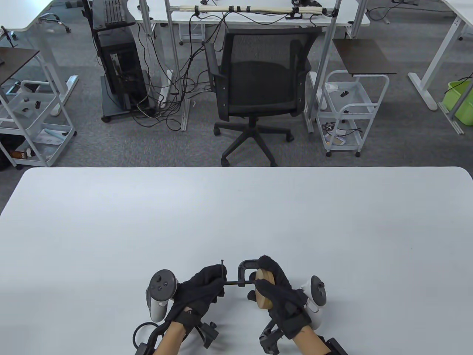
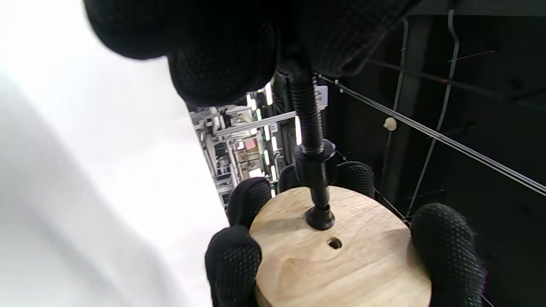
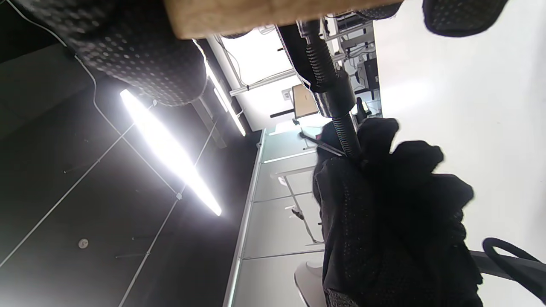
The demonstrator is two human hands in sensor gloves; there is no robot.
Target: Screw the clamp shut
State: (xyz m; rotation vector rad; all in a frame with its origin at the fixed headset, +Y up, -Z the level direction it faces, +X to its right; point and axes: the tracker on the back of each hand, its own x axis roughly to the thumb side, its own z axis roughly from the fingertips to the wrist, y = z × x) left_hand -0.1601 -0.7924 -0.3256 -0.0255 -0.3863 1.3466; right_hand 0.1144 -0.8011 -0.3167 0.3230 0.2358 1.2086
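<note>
A black C-clamp is held just above the white table near its front edge. My right hand grips a round wooden disc that sits inside the clamp's frame. My left hand grips the handle end of the clamp's screw. In the left wrist view the threaded screw runs through the frame's nut, and its pad touches the disc beside a small hole. The right wrist view shows the screw leading into my left hand.
An office chair stands beyond the table's far edge, with white carts and desks around it. The hands work close to the table's front edge.
</note>
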